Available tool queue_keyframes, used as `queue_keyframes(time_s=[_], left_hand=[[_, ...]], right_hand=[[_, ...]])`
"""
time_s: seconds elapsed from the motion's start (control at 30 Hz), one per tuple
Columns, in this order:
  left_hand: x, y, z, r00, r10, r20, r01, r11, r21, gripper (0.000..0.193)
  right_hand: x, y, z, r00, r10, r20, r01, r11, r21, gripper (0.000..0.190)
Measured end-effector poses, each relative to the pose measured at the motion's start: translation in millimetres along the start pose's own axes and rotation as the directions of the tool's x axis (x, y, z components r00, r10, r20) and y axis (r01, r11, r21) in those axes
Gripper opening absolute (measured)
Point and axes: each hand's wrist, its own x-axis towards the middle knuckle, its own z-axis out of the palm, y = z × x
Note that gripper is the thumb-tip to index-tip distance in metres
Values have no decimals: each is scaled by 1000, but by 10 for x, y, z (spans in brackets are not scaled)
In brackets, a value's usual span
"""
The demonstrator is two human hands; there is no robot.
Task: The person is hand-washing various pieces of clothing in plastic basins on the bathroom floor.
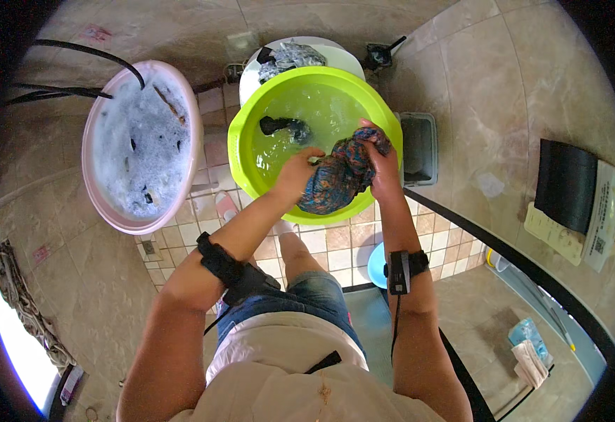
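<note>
In the head view, a wet, dark patterned cloth (333,182) in blue and rust tones is bunched over the right part of a lime green plastic basin (236,153). My right hand (381,158) grips its upper end, fingers closed round the fabric. At its left side is my left hand (301,171), thumb and fingers curved at the cloth's edge; whether it grips the fabric is hard to tell. Cloudy water fills the basin, with a black cloth item (281,126) lying in it. Both forearms wear black straps with small devices.
A pink tub (196,137) of foamy water with dark pieces stands at left. Behind the basin, wet grey cloth (294,57) lies on a white toilet lid (339,57). A grey bin (427,150) is at right, a blue bowl (377,264) on the tiled floor (339,238).
</note>
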Motion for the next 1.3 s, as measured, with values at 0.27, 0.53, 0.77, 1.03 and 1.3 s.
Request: queue_keyframes(time_s=[0.27, 0.53, 0.77, 1.03, 1.3], left_hand=[[-268, 478, -128, 756, -406, 514, 652, 392, -649, 45], [-187, 560, 146, 972, -218, 91, 205, 588, -783, 33], [-223, 880, 173, 920, 54, -387, -102, 990, -102, 25], [-291, 993, 158, 755, 496, -429, -248, 821, 514, 22], [-316, 1024, 134, 722, 665, -193, -409, 635, 655, 17]], right_hand=[[-208, -534, 74, 859, -474, 192, 504, 719, -479, 20], [-447, -557, 138, 805, -591, -48, 507, 729, -460, 21], [-290, -257, 22, 920, -163, -357, 192, 980, 45, 26], [-133, -15, -48, 959, 158, -234, -49, 909, 413, 23], [-100, 43, -82, 883, 465, -70, -374, 786, 493, 18]])
